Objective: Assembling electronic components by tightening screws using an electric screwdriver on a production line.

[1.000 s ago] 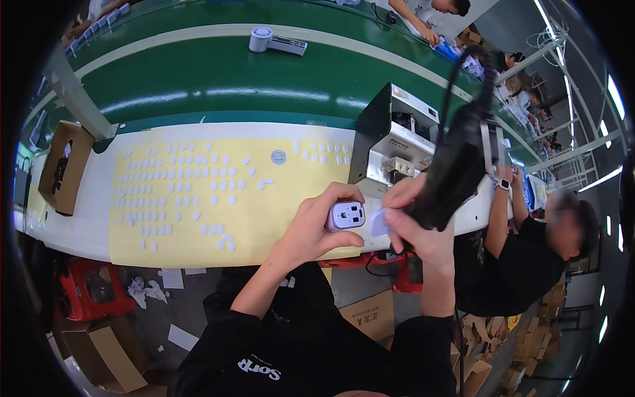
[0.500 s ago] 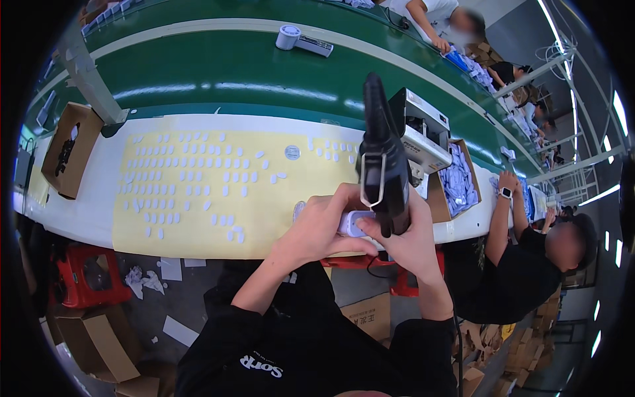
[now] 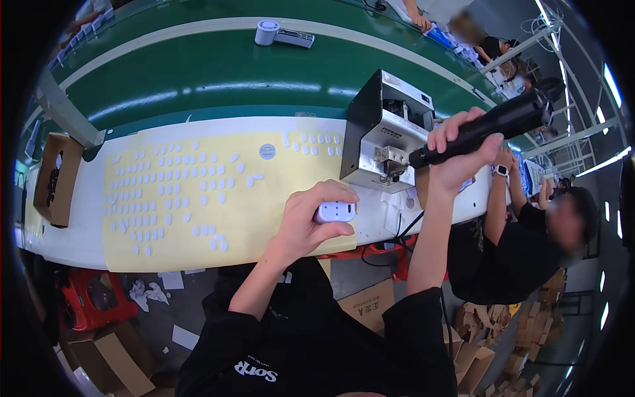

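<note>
My left hand [image 3: 303, 221] is closed around a small pale-lavender plastic housing [image 3: 336, 212], whose end with several small dark holes and a slot faces up. It is held over the near edge of the yellow sheet. My right hand [image 3: 461, 147] grips a black electric screwdriver [image 3: 493, 126], tilted so its narrow tip points left. That tip is at the front of a silver and black screw feeder [image 3: 390, 135]; whether it touches a screw cannot be made out. Many small white oval pieces [image 3: 169, 178] lie in rough rows on the yellow sheet [image 3: 264, 192].
A round silvery disc [image 3: 267, 151] lies on the sheet. An open cardboard box [image 3: 63, 188] with dark parts stands far left. Beyond is a green conveyor belt [image 3: 198, 69] carrying a white device [image 3: 267, 32]. A co-worker [image 3: 529, 231] sits close on the right. Black cable hangs below the feeder.
The screwdriver has swung from upright over the housing to the right, its tip now at the feeder. My right hand has left the housing; my left hand still holds it.
</note>
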The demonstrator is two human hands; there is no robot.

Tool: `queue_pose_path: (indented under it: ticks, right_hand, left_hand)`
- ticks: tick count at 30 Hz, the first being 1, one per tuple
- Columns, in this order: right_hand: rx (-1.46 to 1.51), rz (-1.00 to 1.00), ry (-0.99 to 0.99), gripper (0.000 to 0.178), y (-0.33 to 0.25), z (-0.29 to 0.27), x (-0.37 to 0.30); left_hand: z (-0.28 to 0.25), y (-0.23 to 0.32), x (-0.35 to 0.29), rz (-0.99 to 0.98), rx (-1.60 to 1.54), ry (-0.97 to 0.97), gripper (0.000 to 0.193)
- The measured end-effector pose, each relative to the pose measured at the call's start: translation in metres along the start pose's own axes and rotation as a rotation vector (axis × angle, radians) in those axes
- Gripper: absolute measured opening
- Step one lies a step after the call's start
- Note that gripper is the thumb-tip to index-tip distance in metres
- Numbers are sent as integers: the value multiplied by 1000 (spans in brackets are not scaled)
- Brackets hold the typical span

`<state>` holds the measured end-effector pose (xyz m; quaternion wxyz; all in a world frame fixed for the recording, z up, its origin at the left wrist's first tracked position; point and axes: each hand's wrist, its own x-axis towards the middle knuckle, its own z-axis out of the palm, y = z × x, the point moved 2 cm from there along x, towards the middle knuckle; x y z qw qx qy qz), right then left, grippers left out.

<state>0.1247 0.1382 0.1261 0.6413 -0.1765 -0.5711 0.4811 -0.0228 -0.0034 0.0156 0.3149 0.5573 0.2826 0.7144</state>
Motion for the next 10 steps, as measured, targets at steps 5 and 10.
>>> queue_pose_path:
  ticks: [5, 10]
  right_hand:
    - [-130, 42, -14, 50, 19, -3, -7]
    - [-172, 108, -69, 50, 20, 0, -4]
  left_hand:
    - [1, -1, 0, 9, -7, 11, 34]
    - [0, -1, -1, -18, 3, 11, 34]
